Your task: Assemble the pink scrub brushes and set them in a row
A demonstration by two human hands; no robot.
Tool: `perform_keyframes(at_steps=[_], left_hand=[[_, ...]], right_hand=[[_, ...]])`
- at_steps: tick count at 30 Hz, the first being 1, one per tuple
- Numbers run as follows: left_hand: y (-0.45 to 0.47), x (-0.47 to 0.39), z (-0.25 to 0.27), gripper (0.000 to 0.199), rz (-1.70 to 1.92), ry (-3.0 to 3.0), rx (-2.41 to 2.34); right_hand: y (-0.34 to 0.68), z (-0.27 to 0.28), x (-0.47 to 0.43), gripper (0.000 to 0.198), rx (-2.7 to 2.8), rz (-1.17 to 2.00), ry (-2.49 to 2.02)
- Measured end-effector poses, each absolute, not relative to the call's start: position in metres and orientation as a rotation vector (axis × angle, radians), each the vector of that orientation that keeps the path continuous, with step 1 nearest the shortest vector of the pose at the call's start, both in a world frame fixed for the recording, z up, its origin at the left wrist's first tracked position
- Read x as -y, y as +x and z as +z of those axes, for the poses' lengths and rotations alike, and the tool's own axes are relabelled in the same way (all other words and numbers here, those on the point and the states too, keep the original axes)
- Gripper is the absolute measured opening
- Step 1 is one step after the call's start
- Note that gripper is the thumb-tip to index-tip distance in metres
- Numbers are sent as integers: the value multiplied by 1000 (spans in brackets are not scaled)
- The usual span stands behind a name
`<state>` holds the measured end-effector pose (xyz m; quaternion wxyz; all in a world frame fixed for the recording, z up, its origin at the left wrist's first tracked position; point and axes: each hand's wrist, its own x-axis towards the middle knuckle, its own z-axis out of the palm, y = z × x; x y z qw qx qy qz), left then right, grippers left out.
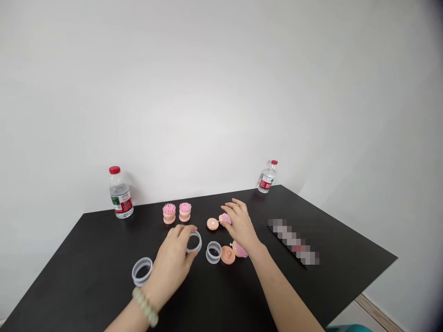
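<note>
My left hand grips a clear plastic ring between thumb and fingers. Another clear ring lies left of that wrist, and a third ring lies between my hands. My right hand arches over a pink bristled brush head, its fingers apart around it; firm contact is not visible. Beside this brush head is a peach round base. Below my right hand, a second pink brush head lies on its side against another peach base.
Two upright pink-bristled brushes stand at the back of the black table. Water bottles with red caps stand near the wall, one left, one right. A dark flat object, partly blurred out, lies right.
</note>
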<state>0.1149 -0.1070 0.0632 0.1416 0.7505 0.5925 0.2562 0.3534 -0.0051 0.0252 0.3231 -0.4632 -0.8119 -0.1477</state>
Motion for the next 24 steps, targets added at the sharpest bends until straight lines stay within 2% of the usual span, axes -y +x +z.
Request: perform_keyframes(at_steps=[4, 6, 11, 24], left_hand=[[134, 56, 65, 38, 532, 2214, -1752], [144, 36, 61, 33, 426, 2235, -1769], [159, 6, 48, 36, 224, 2235, -1881], [175, -16, 33, 36, 169, 2293, -1872]], right_hand=[[362, 12, 20, 25, 1878, -457, -1110], [365, 6, 23, 23, 1821, -472, -1061], [374, 1, 24, 22, 1779, -475, -985], [377, 5, 26, 22, 1723, -463, -973]])
